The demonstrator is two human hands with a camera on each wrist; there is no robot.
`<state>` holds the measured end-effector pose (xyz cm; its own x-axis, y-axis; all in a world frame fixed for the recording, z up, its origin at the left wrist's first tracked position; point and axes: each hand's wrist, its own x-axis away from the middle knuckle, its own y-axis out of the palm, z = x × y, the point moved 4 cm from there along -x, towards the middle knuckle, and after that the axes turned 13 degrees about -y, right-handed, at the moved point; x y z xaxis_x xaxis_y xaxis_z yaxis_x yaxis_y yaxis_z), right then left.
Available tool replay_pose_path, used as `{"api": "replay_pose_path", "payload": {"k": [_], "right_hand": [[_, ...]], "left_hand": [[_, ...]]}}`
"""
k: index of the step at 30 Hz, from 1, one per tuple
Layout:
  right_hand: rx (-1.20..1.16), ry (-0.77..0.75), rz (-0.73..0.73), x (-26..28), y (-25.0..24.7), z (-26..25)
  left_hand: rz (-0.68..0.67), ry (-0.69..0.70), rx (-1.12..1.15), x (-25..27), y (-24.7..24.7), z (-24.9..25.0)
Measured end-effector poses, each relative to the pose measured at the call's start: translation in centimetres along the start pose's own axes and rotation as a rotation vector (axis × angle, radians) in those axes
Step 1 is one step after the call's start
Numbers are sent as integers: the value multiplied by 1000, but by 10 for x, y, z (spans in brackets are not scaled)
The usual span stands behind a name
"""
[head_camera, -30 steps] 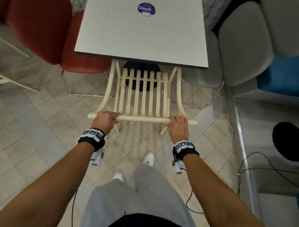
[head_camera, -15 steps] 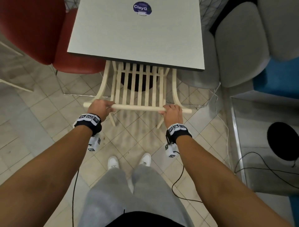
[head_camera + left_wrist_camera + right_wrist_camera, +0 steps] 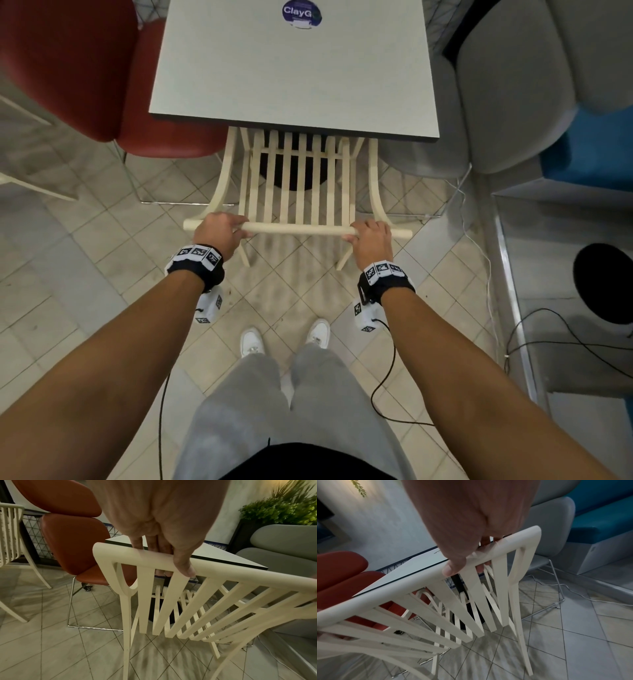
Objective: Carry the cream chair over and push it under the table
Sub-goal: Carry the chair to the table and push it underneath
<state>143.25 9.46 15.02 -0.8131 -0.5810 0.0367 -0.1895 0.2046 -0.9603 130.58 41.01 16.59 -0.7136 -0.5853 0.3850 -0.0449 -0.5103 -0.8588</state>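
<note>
The cream slatted chair (image 3: 298, 192) stands in front of me with the front of its seat under the near edge of the grey square table (image 3: 294, 68). My left hand (image 3: 219, 231) grips the left end of the chair's top rail (image 3: 298, 229), and my right hand (image 3: 370, 236) grips its right end. In the left wrist view my left hand (image 3: 164, 550) curls over the rail (image 3: 240, 574), thumb in front. In the right wrist view my right hand (image 3: 471, 555) wraps the rail (image 3: 402, 588) the same way. The chair's front legs are hidden by the table.
A red chair (image 3: 85, 75) stands close on the table's left and a grey chair (image 3: 496, 102) on its right. The table's black pedestal base (image 3: 291, 171) shows through the seat slats. A blue bench (image 3: 589, 144), floor cables (image 3: 479, 246) and another cream chair (image 3: 12, 534) are nearby.
The chair has slid forward, further under the table edge, with both hands keeping their grip on the top rail. I have stepped forward after it.
</note>
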Motion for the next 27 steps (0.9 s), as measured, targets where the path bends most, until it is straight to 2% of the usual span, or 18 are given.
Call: {"api": "replay_pose_path", "payload": {"k": [27], "right_hand": [[-71, 29, -34, 11, -8, 2]], "left_hand": [[4, 28, 88, 26, -1, 0]]}}
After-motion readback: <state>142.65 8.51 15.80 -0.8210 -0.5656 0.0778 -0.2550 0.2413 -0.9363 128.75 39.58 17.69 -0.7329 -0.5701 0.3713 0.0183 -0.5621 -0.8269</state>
